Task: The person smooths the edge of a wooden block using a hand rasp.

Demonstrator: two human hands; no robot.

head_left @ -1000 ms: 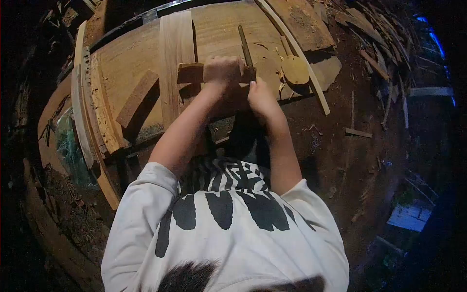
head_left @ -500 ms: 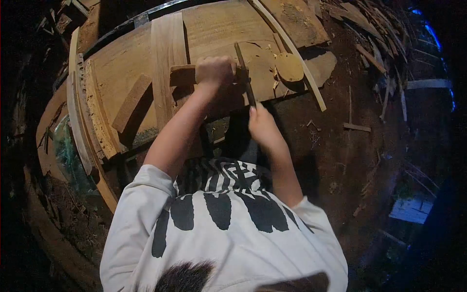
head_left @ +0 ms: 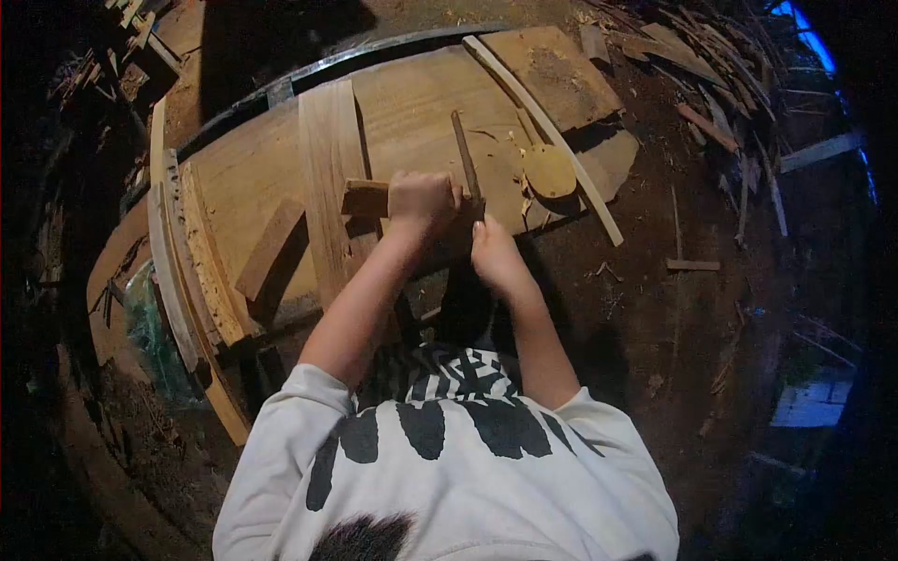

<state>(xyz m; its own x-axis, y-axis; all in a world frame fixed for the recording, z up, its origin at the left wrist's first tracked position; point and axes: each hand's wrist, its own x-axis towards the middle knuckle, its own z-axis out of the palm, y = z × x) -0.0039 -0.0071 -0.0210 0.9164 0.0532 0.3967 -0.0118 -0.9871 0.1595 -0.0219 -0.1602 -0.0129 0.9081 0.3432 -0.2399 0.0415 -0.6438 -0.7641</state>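
My left hand (head_left: 421, 198) is closed round a short wooden block (head_left: 365, 197), pressing it down near the front edge of a wide wooden board (head_left: 412, 103). The block's left end sticks out past my fist. My right hand (head_left: 498, 257) grips the near end of a long, narrow, dark file-like tool (head_left: 464, 150). This tool points away from me and crosses the block's right end, just right of my left fist. Whether its face touches the block is hard to make out. Right of the tool lies a round, flat wooden paddle-like piece (head_left: 550, 171) with a thin handle.
A pale plank (head_left: 327, 168) lies across the board, with a loose wooden block (head_left: 271, 248) left of it. A long thin strip (head_left: 561, 140) slants over the right side. Scrap wood (head_left: 692, 65) is heaped at far right. Green plastic (head_left: 154, 327) lies at left.
The whole view has shifted, so the bench appears lower. Against the bench, my right hand and the file-like tool have slid forward, away from me. My left hand still holds the block.
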